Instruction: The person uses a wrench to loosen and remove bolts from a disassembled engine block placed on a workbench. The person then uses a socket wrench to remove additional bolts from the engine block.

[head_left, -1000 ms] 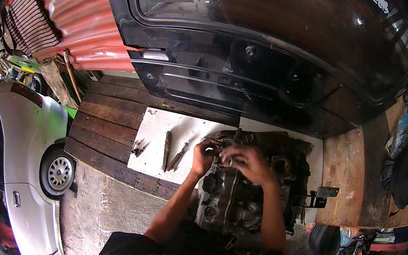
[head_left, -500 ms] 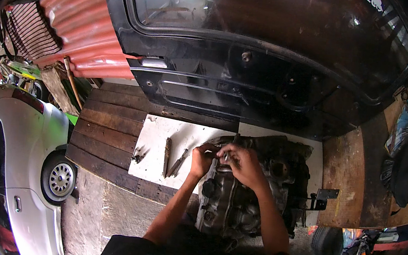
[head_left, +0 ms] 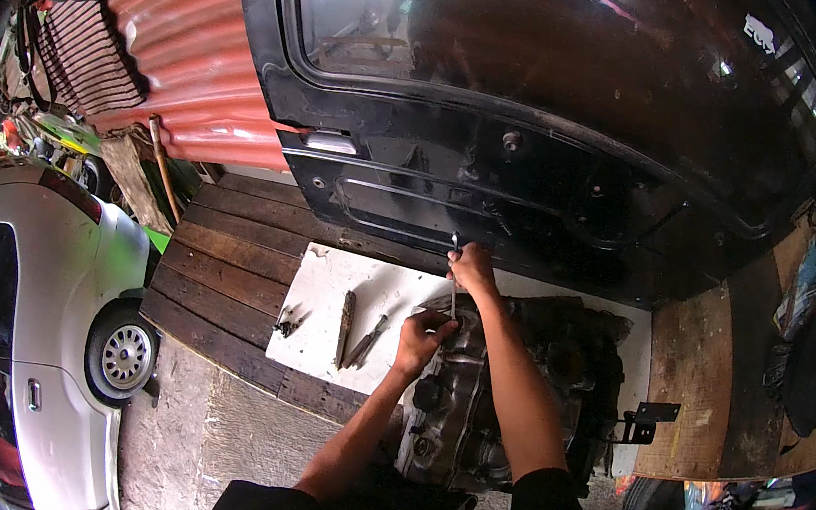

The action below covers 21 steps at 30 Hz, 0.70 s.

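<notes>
A dirty car engine (head_left: 490, 421) with a cylinder-head cover lies in front of me, on and beside a white board (head_left: 324, 281). My right hand (head_left: 472, 267) is closed round a slim silver wrench (head_left: 455, 301) at the engine's far left corner. The wrench's upper end sticks out above my fist, and its shaft runs down toward my other hand. My left hand (head_left: 425, 340) is closed at that corner, fingertips pinched at the wrench's lower end. Whether it grips the wrench or a small part there is hidden.
On the white board lie a long grimy bar (head_left: 346, 329), a dark slim hand tool (head_left: 365, 341) and several small bolts (head_left: 288, 323). A black vehicle door (head_left: 415, 190) leans behind the wooden bench (head_left: 227, 255). A metal bracket (head_left: 646, 421) juts out right of the engine.
My right hand has risen away from my left, and the wrench now stands lengthwise between them. My left hand has shifted slightly nearer the engine corner. The whole view has turned a little.
</notes>
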Available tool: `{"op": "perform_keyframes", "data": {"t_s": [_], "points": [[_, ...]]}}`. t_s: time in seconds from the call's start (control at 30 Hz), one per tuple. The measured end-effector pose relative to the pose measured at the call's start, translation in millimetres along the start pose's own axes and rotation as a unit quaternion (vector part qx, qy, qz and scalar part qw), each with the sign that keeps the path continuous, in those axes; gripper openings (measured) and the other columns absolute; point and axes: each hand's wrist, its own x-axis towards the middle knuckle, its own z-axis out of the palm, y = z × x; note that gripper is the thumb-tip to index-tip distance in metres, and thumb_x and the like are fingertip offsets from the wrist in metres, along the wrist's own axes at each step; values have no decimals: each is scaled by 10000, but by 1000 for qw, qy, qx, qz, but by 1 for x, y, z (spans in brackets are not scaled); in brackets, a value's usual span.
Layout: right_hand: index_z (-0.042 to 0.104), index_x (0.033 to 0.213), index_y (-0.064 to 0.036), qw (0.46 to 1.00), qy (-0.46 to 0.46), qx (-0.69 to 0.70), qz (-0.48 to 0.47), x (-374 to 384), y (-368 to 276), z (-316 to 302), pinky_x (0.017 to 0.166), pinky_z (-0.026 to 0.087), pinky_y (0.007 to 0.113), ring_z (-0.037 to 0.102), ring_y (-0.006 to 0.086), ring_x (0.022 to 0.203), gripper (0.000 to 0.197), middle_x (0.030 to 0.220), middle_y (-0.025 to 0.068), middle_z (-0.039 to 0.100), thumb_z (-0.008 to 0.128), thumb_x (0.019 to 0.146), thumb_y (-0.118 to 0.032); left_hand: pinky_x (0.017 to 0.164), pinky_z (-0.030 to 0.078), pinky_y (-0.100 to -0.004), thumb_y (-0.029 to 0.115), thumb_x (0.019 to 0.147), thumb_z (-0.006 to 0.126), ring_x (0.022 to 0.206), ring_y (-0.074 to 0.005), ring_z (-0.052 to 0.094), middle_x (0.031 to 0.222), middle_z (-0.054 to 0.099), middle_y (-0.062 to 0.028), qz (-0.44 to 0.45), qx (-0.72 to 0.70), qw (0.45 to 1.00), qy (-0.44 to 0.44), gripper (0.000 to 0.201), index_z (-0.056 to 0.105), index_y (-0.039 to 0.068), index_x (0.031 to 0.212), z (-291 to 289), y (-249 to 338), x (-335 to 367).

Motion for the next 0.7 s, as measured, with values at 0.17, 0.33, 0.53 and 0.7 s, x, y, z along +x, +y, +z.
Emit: {"op": "perform_keyframes", "data": {"t_s": [0.17, 0.33, 0.53, 0.7], "points": [[623, 926, 6, 983, -41, 167, -59, -45, -40, -35, 492, 486, 290, 632, 150, 521, 287, 678, 84, 672, 580, 926, -277, 722, 491, -293, 138, 820, 710, 761, -158, 637, 833, 687, -106, 16, 1, 1000, 7, 188, 670, -32, 888, 1, -6, -1], [580, 931, 0, 949, -54, 274, -146, -90, -62, -76, 478, 458, 262, 561, 102, 500, 189, 703, 63, 631, 577, 936, -189, 729, 487, -280, 58, 826, 682, 792, -152, 629, 858, 667, -96, 45, -78, 996, 11, 159, 630, -43, 938, 2, 4, -2], [588, 973, 8, 938, -86, 265, -208, -167, -62, -97, 642, 523, 261, 645, 124, 724, 94, 851, 73, 640, 594, 900, -50, 681, 500, -273, -40, 786, 637, 748, -124, 613, 844, 672, -82, 119, 28, 992, 29, 110, 636, -20, 894, 3, -2, -3], [614, 987, -11, 935, -81, 235, -252, -214, -35, -95, 743, 526, 256, 646, 156, 944, 211, 1026, 101, 652, 632, 798, 80, 724, 510, -290, -114, 736, 590, 838, -132, 638, 887, 695, -101, 150, 85, 985, 9, 217, 650, -39, 931, -3, 6, -6]]}}
